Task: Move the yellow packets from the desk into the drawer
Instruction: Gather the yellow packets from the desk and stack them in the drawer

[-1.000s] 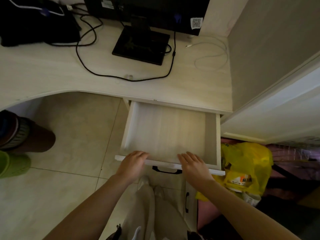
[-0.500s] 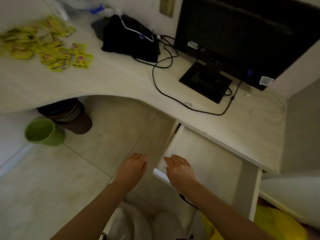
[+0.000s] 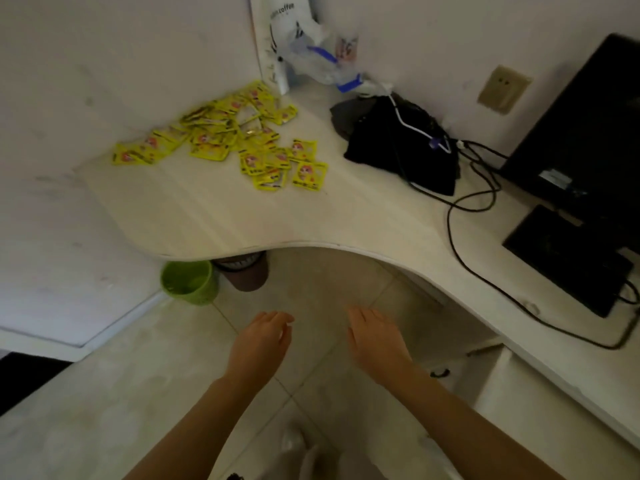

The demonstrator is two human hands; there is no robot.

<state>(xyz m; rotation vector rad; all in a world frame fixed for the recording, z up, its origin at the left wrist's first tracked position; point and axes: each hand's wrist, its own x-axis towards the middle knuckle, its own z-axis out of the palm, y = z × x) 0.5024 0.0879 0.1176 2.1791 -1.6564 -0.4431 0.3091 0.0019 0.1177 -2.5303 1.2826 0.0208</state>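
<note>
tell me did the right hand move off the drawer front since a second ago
Yes. The right hand has left the pale wooden drawer and now hangs over the floor to its left, holding nothing.

From my remote feed, packets lie scattered on the desk at its far left corner, a bag to their right, a monitor farther right; 2 bins sit beneath the desk, 2 hands in front.
</note>
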